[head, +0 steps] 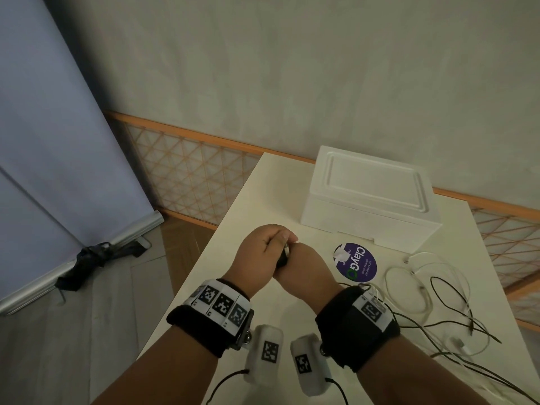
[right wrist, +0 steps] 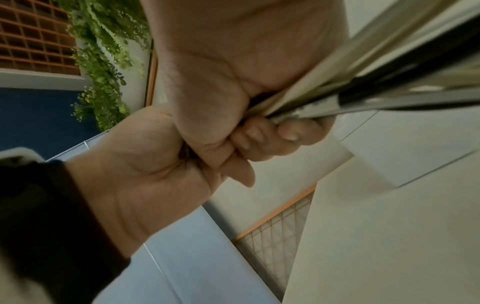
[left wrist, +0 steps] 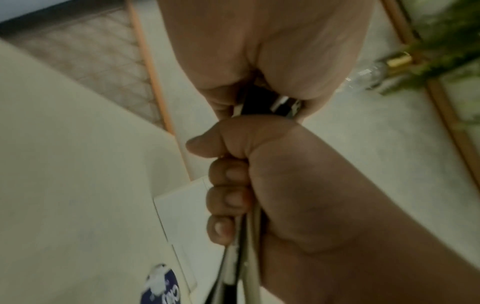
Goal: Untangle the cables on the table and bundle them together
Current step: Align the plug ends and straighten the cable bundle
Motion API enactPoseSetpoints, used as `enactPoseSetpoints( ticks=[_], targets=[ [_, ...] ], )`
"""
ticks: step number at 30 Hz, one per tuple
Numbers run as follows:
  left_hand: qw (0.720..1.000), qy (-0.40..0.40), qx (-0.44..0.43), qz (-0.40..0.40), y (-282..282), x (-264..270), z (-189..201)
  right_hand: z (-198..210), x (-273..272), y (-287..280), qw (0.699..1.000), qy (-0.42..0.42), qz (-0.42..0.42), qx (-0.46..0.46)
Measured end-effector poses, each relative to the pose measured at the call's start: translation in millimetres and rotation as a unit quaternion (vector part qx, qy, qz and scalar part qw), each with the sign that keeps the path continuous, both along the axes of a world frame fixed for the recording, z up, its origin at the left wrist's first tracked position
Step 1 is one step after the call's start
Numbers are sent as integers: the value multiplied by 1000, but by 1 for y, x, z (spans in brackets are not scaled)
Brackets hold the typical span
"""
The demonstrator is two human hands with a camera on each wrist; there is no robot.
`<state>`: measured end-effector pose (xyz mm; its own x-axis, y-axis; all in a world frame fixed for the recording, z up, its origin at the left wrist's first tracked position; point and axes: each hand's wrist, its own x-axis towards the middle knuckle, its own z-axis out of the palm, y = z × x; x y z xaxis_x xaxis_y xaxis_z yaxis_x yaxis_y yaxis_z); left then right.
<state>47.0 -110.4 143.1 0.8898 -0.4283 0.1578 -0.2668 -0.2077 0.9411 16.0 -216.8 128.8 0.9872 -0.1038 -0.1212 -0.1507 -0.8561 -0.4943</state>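
Both hands meet in fists above the white table (head: 233, 287). My left hand (head: 261, 252) and right hand (head: 306, 270) grip the same bunch of white and black cables (head: 285, 254). In the left wrist view the right hand's (left wrist: 285, 185) fingers (left wrist: 228, 197) curl round the cables (left wrist: 249, 257), with the left hand (left wrist: 259, 51) clasped just above. The right wrist view shows the right hand (right wrist: 233, 51) clamped on the strands (right wrist: 363, 82) and the left hand (right wrist: 145, 174) pressed against it. Loose white cable (head: 409, 287) and black cable (head: 455, 305) trail over the table to the right.
A white foam box (head: 371, 200) stands at the back of the table. A round purple sticker (head: 358, 263) lies in front of it. A white connector (head: 458, 343) lies among the loose cables. The table's left edge drops to the floor, where a banner stand (head: 87, 252) rests.
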Motion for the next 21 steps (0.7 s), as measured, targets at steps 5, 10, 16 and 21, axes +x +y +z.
enactPoseSetpoints(
  ticks=[5,10,16,21],
  targets=[
    [999,-13,-22,27,-1,2,1,5,0,0,996,-9,56,-63],
    [996,-78,40,21,-11,2,-16,6,2,-1,994,-6,91,-65],
    [998,-49,20,46,-11,4,-20,7,0,1,997,23,68,-15],
    [999,21,-22,20,-8,9,-15,6,-9,-1,993,32,44,103]
  ],
)
